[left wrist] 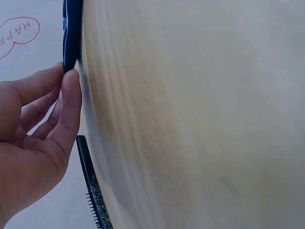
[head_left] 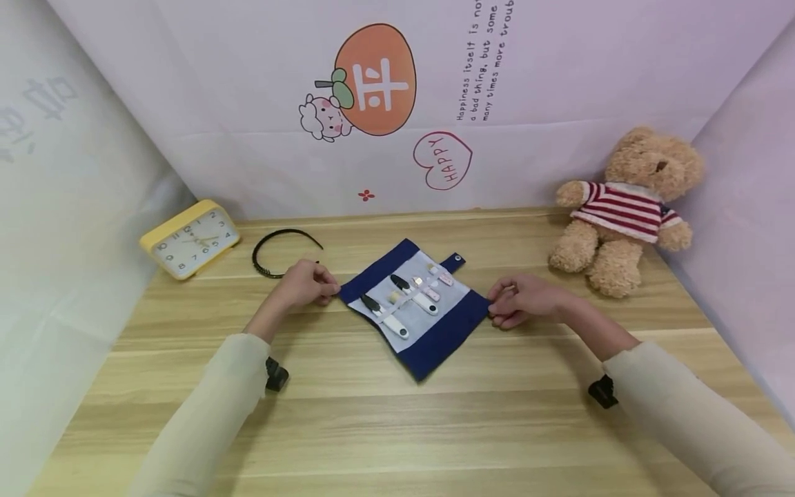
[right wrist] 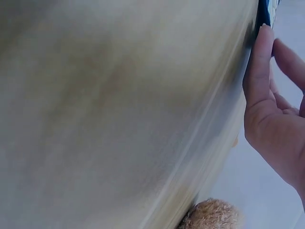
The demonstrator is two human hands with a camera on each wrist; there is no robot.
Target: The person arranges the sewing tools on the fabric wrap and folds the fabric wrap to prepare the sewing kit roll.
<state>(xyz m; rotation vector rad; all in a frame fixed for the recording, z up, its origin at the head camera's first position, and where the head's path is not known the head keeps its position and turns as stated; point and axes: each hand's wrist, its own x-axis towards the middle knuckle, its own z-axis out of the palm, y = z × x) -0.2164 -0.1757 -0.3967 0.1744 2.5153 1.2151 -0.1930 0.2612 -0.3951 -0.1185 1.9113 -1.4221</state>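
An unfolded navy fabric pouch (head_left: 450, 342) with a pale grey lining lies on the table, turned at an angle. Under a strap across it sit two white-handled tools (head_left: 393, 324) with black tips and small pale pink pieces (head_left: 442, 275). A tab (head_left: 456, 259) with a snap sticks out at the far side. My left hand (head_left: 303, 284) pinches the left corner between thumb and fingers; in the left wrist view the fabric (left wrist: 72, 33) shows edge-on between them. At the opposite corner, my right hand (head_left: 524, 300) pinches the fabric, with a fingertip beneath its blue edge (right wrist: 262, 16).
A black toothed headband (head_left: 257, 252) lies right behind my left hand. Farther left stands a yellow clock (head_left: 197, 241). A teddy bear (head_left: 627, 214) in a striped top sits at the back right. Printed cloth walls (head_left: 534, 159) border the wooden table (head_left: 385, 428).
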